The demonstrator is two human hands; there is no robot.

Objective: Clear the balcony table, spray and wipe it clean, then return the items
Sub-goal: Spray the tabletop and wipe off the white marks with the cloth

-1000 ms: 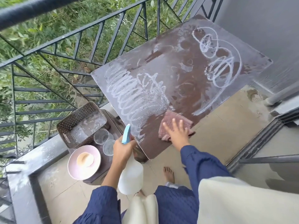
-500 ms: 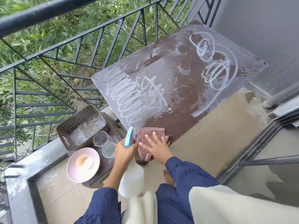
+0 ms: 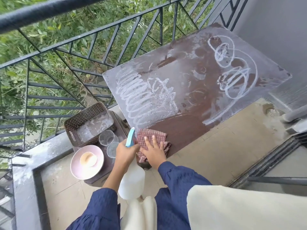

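Note:
The brown balcony table (image 3: 196, 83) is streaked with white foam scribbles; a strip along its near edge is wiped dark. My right hand (image 3: 154, 151) presses flat, fingers spread, on a reddish waffle cloth (image 3: 149, 136) at the table's near left corner. My left hand (image 3: 126, 151) grips the neck of a white spray bottle (image 3: 132, 181) with a blue trigger (image 3: 130, 136), held just left of the cloth and below the table edge.
A low brown stool (image 3: 116, 120) left of the table carries a perforated brown basket (image 3: 88, 123), two clear glasses (image 3: 107, 138), and a pink plate (image 3: 83, 170) with a small bowl. Black railing (image 3: 66, 47) runs behind. A floor drain (image 3: 271, 112) lies at right.
My right hand has slid the cloth leftward along the table's near edge to the corner, leaving a dark wiped strip. The spray bottle stays in my left hand.

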